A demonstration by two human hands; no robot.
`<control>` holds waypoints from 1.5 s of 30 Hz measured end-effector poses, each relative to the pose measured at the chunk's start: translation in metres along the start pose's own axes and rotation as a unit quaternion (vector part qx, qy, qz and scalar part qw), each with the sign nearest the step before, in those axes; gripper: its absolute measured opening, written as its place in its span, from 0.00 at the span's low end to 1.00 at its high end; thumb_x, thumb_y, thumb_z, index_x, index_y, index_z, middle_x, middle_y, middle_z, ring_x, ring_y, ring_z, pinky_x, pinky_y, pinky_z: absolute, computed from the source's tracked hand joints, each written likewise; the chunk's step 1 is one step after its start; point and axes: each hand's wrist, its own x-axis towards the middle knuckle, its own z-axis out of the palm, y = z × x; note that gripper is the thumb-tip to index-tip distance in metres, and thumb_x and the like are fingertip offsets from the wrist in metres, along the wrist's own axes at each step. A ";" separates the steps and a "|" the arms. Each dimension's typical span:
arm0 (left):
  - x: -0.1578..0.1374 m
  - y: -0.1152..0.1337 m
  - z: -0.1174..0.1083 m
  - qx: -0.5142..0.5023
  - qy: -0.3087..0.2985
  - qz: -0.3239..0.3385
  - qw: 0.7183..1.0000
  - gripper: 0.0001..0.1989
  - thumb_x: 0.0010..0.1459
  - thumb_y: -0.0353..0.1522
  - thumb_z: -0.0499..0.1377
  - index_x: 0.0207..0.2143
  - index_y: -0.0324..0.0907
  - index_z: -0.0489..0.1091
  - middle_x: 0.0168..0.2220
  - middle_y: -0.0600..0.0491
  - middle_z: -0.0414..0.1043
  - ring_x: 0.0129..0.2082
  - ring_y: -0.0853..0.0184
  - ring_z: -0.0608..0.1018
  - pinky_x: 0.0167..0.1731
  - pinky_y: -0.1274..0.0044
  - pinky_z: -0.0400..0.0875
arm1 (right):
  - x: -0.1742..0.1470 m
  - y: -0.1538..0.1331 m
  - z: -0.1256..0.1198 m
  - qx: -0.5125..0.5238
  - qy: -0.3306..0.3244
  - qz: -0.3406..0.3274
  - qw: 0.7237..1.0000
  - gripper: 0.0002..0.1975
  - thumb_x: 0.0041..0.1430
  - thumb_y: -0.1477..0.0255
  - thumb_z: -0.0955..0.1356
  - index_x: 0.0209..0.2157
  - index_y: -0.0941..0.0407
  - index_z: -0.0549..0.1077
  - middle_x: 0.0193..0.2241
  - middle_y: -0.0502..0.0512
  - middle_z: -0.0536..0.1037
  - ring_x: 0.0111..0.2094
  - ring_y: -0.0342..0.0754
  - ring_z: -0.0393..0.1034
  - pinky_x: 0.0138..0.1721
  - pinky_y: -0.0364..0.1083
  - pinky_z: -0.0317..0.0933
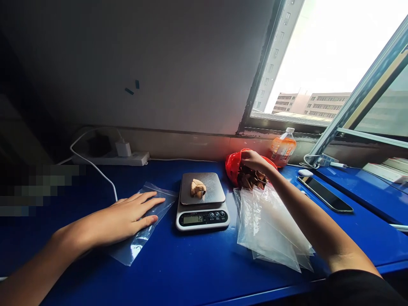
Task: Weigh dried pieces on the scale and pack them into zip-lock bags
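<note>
Tan and curled, one dried piece (197,186) sits on the scale (205,211). The left hand (129,216) rests flat, fingers spread, on a clear bag (136,246); the right hand (254,160) is in the red bag (233,168), fingertips hidden, grip unclear.

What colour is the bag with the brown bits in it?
The bag is bright red, best seen in the head view.
</note>
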 end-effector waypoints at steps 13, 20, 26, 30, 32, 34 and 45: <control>-0.001 0.003 0.000 0.006 -0.002 -0.005 1.000 0.31 0.62 0.52 0.45 0.66 0.57 0.51 0.69 0.55 0.45 0.68 0.50 0.47 0.63 0.55 0.48 | -0.050 -0.015 -0.010 0.266 0.019 0.102 0.958 0.17 0.51 0.67 0.69 0.42 0.60 0.75 0.36 0.60 0.80 0.32 0.47 0.75 0.33 0.46 0.71; -0.002 0.005 -0.002 -0.006 -0.010 -0.004 1.000 0.32 0.61 0.54 0.45 0.66 0.59 0.51 0.69 0.54 0.45 0.68 0.49 0.47 0.63 0.53 0.47 | -0.080 -0.065 0.009 0.180 -0.035 -0.019 0.983 0.12 0.52 0.70 0.68 0.37 0.56 0.79 0.33 0.58 0.78 0.32 0.48 0.72 0.33 0.47 0.68; -0.003 0.006 -0.003 -0.001 -0.006 -0.001 1.000 0.32 0.61 0.53 0.46 0.65 0.57 0.52 0.69 0.54 0.45 0.68 0.50 0.48 0.64 0.55 0.48 | -0.076 -0.097 0.040 -0.036 0.018 -0.124 0.991 0.11 0.55 0.74 0.68 0.40 0.56 0.78 0.37 0.57 0.74 0.31 0.45 0.69 0.36 0.46 0.64; -0.005 0.011 -0.004 0.021 -0.018 -0.006 1.000 0.32 0.62 0.51 0.45 0.66 0.55 0.51 0.69 0.54 0.45 0.68 0.51 0.48 0.64 0.57 0.48 | -0.078 -0.110 0.055 -0.082 0.003 -0.167 0.983 0.12 0.58 0.76 0.65 0.43 0.57 0.76 0.42 0.59 0.73 0.31 0.44 0.68 0.35 0.45 0.62; -0.006 0.012 -0.005 0.023 -0.019 -0.003 1.000 0.31 0.62 0.50 0.46 0.66 0.54 0.51 0.69 0.53 0.46 0.68 0.51 0.49 0.64 0.56 0.48 | -0.081 -0.114 0.056 -0.056 -0.006 -0.188 0.980 0.11 0.61 0.73 0.64 0.43 0.57 0.75 0.42 0.59 0.73 0.31 0.44 0.69 0.36 0.45 0.63; -0.007 0.013 -0.006 0.017 -0.015 0.001 1.000 0.32 0.62 0.51 0.46 0.66 0.54 0.52 0.69 0.53 0.47 0.68 0.50 0.50 0.63 0.56 0.49 | -0.083 -0.116 0.052 -0.007 0.004 -0.213 0.977 0.10 0.63 0.71 0.63 0.41 0.57 0.75 0.40 0.58 0.74 0.33 0.44 0.70 0.37 0.45 0.63; -0.011 0.021 -0.011 0.015 -0.026 -0.006 1.000 0.31 0.62 0.49 0.47 0.66 0.54 0.52 0.69 0.54 0.46 0.68 0.51 0.49 0.63 0.57 0.50 | -0.094 -0.062 -0.011 -0.023 0.045 -0.178 0.983 0.11 0.61 0.72 0.62 0.39 0.56 0.75 0.39 0.57 0.79 0.37 0.47 0.73 0.39 0.45 0.64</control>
